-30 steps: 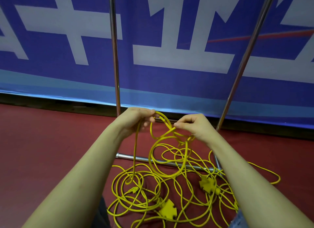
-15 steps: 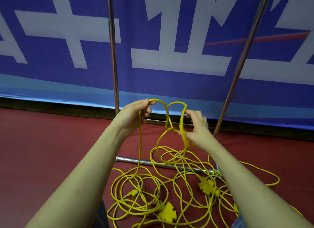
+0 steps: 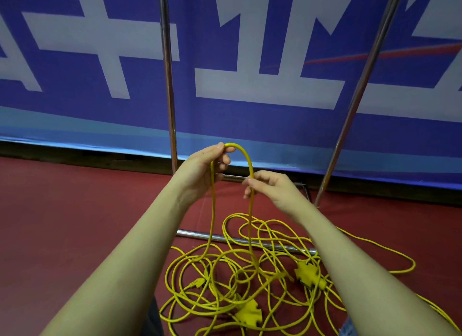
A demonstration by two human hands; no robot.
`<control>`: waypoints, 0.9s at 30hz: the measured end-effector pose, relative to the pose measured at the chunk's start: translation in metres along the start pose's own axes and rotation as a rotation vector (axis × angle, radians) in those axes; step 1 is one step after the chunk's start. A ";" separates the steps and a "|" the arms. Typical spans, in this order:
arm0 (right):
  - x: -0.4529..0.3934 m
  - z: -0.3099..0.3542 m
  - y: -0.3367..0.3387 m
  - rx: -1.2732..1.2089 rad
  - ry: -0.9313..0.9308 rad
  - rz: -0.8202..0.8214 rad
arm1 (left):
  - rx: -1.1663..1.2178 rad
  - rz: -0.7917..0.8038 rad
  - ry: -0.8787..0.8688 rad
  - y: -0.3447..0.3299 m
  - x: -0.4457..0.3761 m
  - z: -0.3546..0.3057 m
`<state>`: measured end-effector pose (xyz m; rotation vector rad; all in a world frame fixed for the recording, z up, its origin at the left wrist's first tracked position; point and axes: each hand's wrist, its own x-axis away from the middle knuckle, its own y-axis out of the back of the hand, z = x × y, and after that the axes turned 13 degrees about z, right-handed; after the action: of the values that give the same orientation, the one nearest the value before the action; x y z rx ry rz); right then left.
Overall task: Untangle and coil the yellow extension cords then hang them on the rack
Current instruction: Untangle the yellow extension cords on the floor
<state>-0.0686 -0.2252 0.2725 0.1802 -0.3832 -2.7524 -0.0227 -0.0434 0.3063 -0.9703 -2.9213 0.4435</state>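
Above tangled yellow extension cords [image 3: 250,273] on floor: left hand [image 3: 202,170] pinches raised loop top, right hand [image 3: 272,188] pinches descending strand. Cord looks light, limp, snag-prone; best gripped near loop, away from socket blocks [image 3: 306,274].

- The blue banner [image 3: 250,115] behind the rack carries large white characters, cropped by the frame's top edge; only "业" at centre can be read.

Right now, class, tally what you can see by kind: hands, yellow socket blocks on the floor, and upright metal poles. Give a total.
Hands: 2, left hand and right hand
Socket blocks: 2
Upright poles: 2
Total: 6
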 end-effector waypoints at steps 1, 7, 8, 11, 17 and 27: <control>0.000 -0.001 0.000 -0.055 -0.018 -0.009 | 0.015 -0.016 -0.010 0.001 0.000 -0.001; 0.003 -0.011 0.003 -0.060 -0.116 -0.087 | -0.066 -0.130 0.028 0.026 0.006 -0.008; 0.004 -0.011 0.006 -0.054 -0.098 -0.116 | -0.162 -0.184 0.049 0.034 0.008 -0.008; 0.005 -0.007 0.012 0.032 -0.070 -0.125 | -0.418 -0.275 0.071 0.053 0.018 -0.006; 0.005 0.002 0.011 0.088 -0.099 -0.150 | -0.554 -0.192 0.187 0.054 0.020 -0.001; 0.002 0.016 -0.001 -0.050 -0.061 -0.047 | -0.553 0.049 -0.001 0.012 0.016 -0.003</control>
<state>-0.0740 -0.2212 0.2871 0.0945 -0.3294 -2.8160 -0.0282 -0.0247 0.3047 -1.0786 -3.0830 -0.3914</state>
